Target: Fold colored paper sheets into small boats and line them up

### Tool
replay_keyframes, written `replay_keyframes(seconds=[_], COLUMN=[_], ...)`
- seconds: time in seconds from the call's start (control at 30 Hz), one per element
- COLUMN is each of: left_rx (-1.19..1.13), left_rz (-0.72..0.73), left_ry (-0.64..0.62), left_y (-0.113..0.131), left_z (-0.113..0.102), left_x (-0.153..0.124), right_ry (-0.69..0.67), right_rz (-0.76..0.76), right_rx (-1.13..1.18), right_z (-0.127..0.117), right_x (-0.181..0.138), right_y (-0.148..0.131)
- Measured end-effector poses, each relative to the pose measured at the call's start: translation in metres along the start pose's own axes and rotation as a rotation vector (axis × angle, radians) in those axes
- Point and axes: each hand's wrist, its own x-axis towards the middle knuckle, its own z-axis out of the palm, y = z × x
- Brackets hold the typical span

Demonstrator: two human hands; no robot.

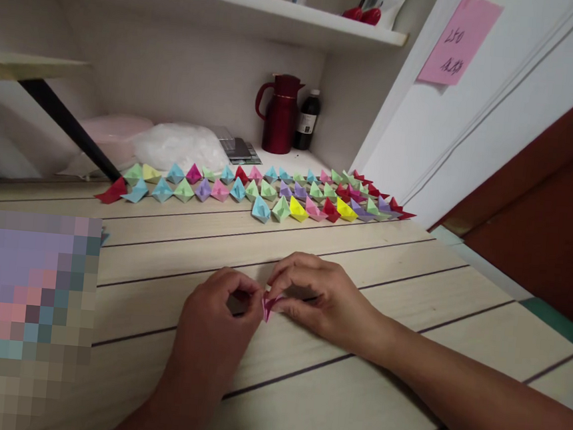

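A small pink folded paper piece [268,304] sits between my two hands just above the pale wooden floor boards [314,244]. My left hand [217,323] pinches its left side with curled fingers. My right hand [314,294] pinches its right side, fingers pressed together over it. Most of the paper is hidden by my fingers. Farther off, rows of several finished folded paper boats [268,193] in red, blue, green, pink, purple and yellow lie on the floor.
A dark red jug [280,114] and a dark bottle [307,120] stand in a white shelf recess behind the boats. A white plastic bag [182,146] and a pink container [113,133] lie at the left. A pink note [459,39] is stuck on the white door.
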Motion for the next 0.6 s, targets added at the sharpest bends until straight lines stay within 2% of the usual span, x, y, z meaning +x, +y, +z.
replay_keyframes(seconds=[0.37,0.6], left_rx=[-0.019,-0.030], left_rz=[-0.082,-0.066], left_ry=[-0.066,-0.046], left_y=[0.0016,-0.0030], left_z=[-0.0011,-0.0017], left_x=[-0.0005,0.0012], right_ry=[-0.104,-0.055], right_rz=[0.066,0.104], right_rx=[-0.055,-0.075], right_z=[0.0018,0.0002], right_x=[0.0006,0.0013], right_y=[0.0025,0.0034])
